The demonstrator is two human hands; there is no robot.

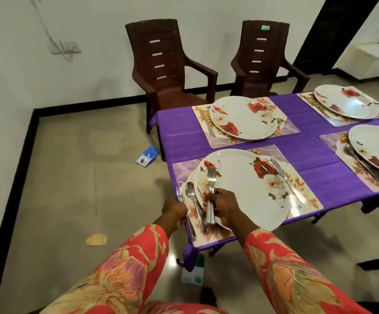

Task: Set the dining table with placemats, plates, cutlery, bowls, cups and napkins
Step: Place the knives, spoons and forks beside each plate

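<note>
The purple-clothed table carries several floral placemats, each with a white rose-patterned plate. At the nearest placemat, my right hand grips a bundle of forks upright over the left edge of the near plate. My left hand pinches the handle of a fork lying at the placemat's left edge. A spoon lies between the two hands. A knife rests on the plate's right side.
Two brown plastic chairs stand against the far wall beyond the table. Another plate with a knife sits on the far-left placemat. A blue packet, a paper scrap and a white-green item lie on the floor.
</note>
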